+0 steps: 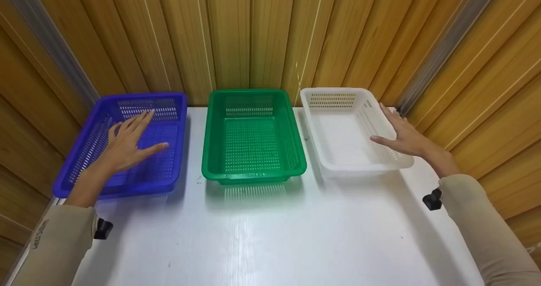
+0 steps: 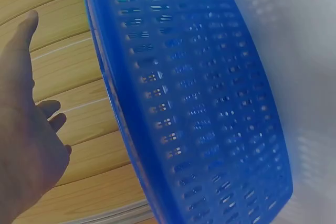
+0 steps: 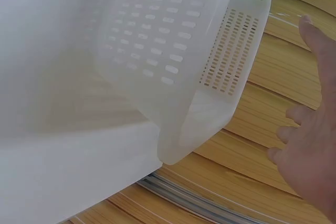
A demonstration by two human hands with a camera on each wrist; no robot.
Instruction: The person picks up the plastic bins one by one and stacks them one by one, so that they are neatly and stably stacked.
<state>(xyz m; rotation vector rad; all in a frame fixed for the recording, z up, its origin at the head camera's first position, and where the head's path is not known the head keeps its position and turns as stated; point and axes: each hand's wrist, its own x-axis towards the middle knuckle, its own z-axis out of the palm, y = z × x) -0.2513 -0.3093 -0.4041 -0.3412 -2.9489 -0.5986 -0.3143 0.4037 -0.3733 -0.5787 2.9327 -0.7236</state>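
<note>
A blue-purple plastic basket (image 1: 182, 138) stands at the left of the table, and my left hand (image 1: 127, 146) hovers over it with fingers spread, holding nothing. In the left wrist view the same basket (image 2: 210, 98) shows its slotted side, apart from the left hand (image 2: 31, 129). At the right stands a white basket (image 1: 338, 166); my right hand (image 1: 403, 136) is over its right rim, fingers extended and holding nothing. From the right wrist camera, a gap shows between the white basket (image 3: 152, 40) and the right hand (image 3: 310, 140). Whether either hand touches a rim cannot be told in the head view.
Between the two stands a green basket (image 1: 253, 177), its slotted floor visible. All three baskets rest near the back of a white table (image 1: 270, 243). Wood-patterned panels (image 1: 270, 32) rise behind and at both sides, with grey metal strips (image 1: 452, 45) at the corners.
</note>
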